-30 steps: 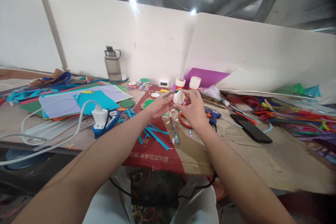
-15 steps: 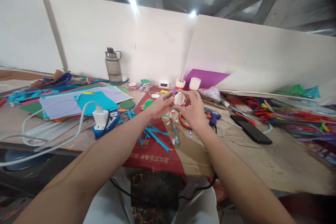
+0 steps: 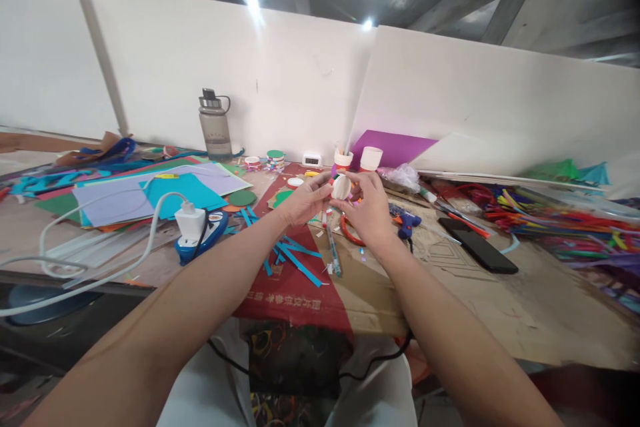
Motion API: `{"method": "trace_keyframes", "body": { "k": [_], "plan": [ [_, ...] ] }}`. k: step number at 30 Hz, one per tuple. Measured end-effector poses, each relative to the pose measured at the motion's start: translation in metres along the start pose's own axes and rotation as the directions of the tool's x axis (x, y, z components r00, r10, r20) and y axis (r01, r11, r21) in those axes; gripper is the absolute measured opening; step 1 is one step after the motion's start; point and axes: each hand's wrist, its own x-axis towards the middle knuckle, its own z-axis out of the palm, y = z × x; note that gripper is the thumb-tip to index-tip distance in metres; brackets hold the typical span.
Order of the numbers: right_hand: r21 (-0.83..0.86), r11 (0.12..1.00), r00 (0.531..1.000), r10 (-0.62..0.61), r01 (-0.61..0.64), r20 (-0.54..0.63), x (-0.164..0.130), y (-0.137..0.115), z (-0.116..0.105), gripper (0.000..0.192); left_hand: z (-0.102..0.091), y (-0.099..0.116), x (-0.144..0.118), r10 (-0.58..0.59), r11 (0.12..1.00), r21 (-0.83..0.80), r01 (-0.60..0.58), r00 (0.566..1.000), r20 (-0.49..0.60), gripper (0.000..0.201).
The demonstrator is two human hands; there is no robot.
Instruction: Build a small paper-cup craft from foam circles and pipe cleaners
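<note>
Between the fingertips of both hands I hold a small white round paper piece (image 3: 342, 187) above the table. My left hand (image 3: 301, 201) pinches its left edge. My right hand (image 3: 371, 208) grips its right side with the fingers curled over the top. Under my hands lie an orange ring (image 3: 351, 233), a thin pen (image 3: 333, 255) and several blue paper strips (image 3: 295, 255) on a red and brown cardboard sheet (image 3: 350, 293).
Two small white cups (image 3: 371, 158) stand just behind my hands. A blue glue gun (image 3: 407, 220) and a black phone (image 3: 477, 246) lie to the right, a white charger on a blue power strip (image 3: 193, 227) and stacked coloured paper (image 3: 150, 193) to the left. A grey bottle (image 3: 215, 123) stands by the white wall.
My hands have stayed in place above the cardboard, and my fingers have shifted slightly around the white round piece.
</note>
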Motion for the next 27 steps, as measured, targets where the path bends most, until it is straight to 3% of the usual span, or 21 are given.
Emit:
{"method": "trace_keyframes", "body": {
  "k": [13, 16, 18, 21, 24, 27],
  "plan": [
    [-0.015, 1.000, 1.000, 0.023, -0.023, 0.015, 0.000, -0.002, -0.002, 0.044, 0.002, 0.003, -0.002, -0.036, 0.999, 0.006, 0.036, 0.999, -0.025, 0.041],
    [0.005, 0.999, 0.999, 0.035, -0.035, 0.020, 0.001, -0.002, -0.002, 0.043, 0.001, -0.001, 0.000, -0.055, 0.998, -0.016, 0.054, 0.997, -0.059, 0.030],
    [0.040, 0.996, 0.997, 0.076, -0.076, 0.009, 0.003, 0.000, -0.003, 0.041, 0.001, -0.004, 0.002, -0.090, 0.995, -0.052, 0.085, 0.992, -0.086, 0.024],
    [0.158, 0.968, 0.980, 0.200, -0.197, -0.005, 0.007, 0.008, -0.006, 0.038, -0.001, -0.008, 0.005, -0.186, 0.978, -0.112, 0.174, 0.977, -0.107, 0.031],
    [0.294, 0.898, 0.944, 0.323, -0.326, 0.060, 0.011, 0.019, -0.007, 0.040, -0.002, -0.008, 0.007, -0.244, 0.962, -0.151, 0.226, 0.963, -0.113, 0.041],
    [0.312, 0.874, 0.928, 0.362, -0.372, 0.090, 0.011, 0.030, -0.005, 0.041, -0.001, -0.006, 0.007, -0.246, 0.958, -0.183, 0.222, 0.961, -0.124, 0.045]
  ]
}}
